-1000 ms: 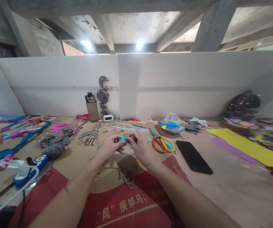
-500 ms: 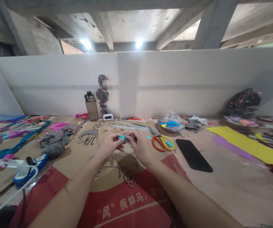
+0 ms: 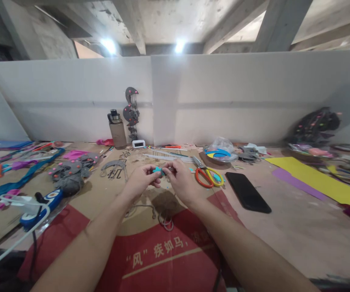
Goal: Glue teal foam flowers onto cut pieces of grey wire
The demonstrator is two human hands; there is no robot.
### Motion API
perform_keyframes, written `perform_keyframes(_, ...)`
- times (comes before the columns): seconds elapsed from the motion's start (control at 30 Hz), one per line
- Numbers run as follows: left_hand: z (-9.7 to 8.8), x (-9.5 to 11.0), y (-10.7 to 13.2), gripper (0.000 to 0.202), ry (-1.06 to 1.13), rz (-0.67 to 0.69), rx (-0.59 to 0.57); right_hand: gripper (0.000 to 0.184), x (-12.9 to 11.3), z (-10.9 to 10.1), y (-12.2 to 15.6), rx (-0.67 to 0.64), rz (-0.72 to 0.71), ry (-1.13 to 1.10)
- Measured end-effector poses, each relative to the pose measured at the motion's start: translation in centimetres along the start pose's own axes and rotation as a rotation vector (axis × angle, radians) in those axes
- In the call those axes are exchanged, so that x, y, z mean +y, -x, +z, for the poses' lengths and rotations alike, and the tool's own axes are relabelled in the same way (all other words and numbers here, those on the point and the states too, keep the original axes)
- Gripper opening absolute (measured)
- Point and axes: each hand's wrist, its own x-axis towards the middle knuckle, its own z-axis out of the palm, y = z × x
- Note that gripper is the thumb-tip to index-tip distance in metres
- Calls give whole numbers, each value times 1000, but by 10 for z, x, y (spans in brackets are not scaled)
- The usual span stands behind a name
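Note:
Between my two hands, above the cardboard, is a small turquoise piece (image 3: 157,169), its outline partly covered by fingers. My left hand (image 3: 140,179) pinches it between thumb and fingers. Thumb and forefinger of my right hand (image 3: 179,180) are closed at the piece's right edge; whether they also hold something thin cannot be made out. Scissors with one red and one yellow handle (image 3: 204,178) lie just right of my right hand. A thin grey cord (image 3: 166,223) lies loosely coiled below my hands, on the cardboard sheet (image 3: 153,265).
A black phone (image 3: 248,192) lies right of the scissors, near yellow sheet material (image 3: 318,180). Behind stand a bottle (image 3: 118,132) and a hanging grey ornament (image 3: 131,111). Grey pieces with pink dots (image 3: 71,172) and a blue power strip (image 3: 42,211) are at left.
The view has tilted slightly, so the table sits a little higher in the picture. Both hands stay together at the turquoise piece, with only small finger shifts.

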Motion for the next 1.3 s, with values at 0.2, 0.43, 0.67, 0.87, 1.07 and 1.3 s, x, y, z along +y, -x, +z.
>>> perform_keyframes(0.2,-1,0,0,35,2,-17,-14,9,1,0,0,2,-6,10)
perform_keyframes(0.43,-1,-1,0,33,-7,-11,-23,8,-2,-1,2,-6,-8,21)
perform_keyframes(0.67,0,0,1,31,-67,-2,-27,8,-4,-1,2,-2,-4,40)
perform_keyframes(0.87,0,-1,1,34,-100,32,-37,9,-5,-2,3,-9,-9,44)
perform_keyframes(1.07,-2,-5,-1,31,-99,36,-17,9,-6,-3,2,-34,-7,41)
perform_keyframes(1.3,-4,-6,-1,27,-142,76,39,10,-6,-2,2,-75,-25,-29)
